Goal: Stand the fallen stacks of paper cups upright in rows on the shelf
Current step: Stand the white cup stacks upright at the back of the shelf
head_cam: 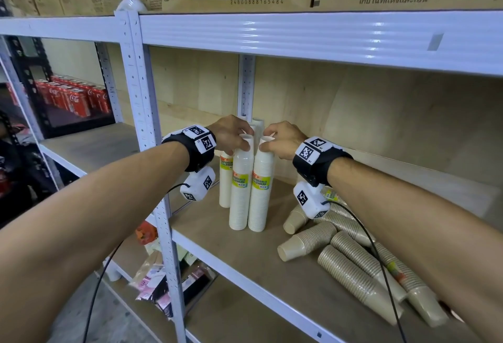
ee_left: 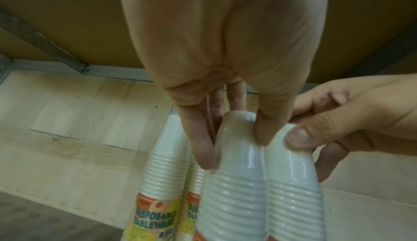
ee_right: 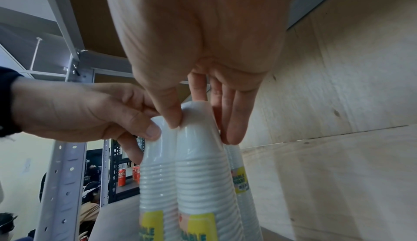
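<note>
Two white paper cup stacks in plastic sleeves stand upright side by side on the shelf board (head_cam: pixel 206 222). My left hand (head_cam: pixel 245 142) pinches the top of the left stack (head_cam: pixel 239 192); in the left wrist view, thumb and fingers (ee_left: pixel 204 155) clasp its top cup (ee_left: pixel 237 182). My right hand (head_cam: pixel 265 147) pinches the top of the right stack (head_cam: pixel 260 195), seen close in the right wrist view (ee_right: pixel 198 164). More white stacks (head_cam: pixel 225 179) stand upright behind them. Several brown cup stacks (head_cam: pixel 351 274) lie fallen to the right.
The grey upright post (head_cam: pixel 152 130) stands just left of the white stacks. The shelf above (head_cam: pixel 299 34) carries cardboard boxes. Red soda cans (head_cam: pixel 73 94) sit on a far rack at left. Packets (head_cam: pixel 163 282) lie on the lower shelf. Bare board shows at the front edge.
</note>
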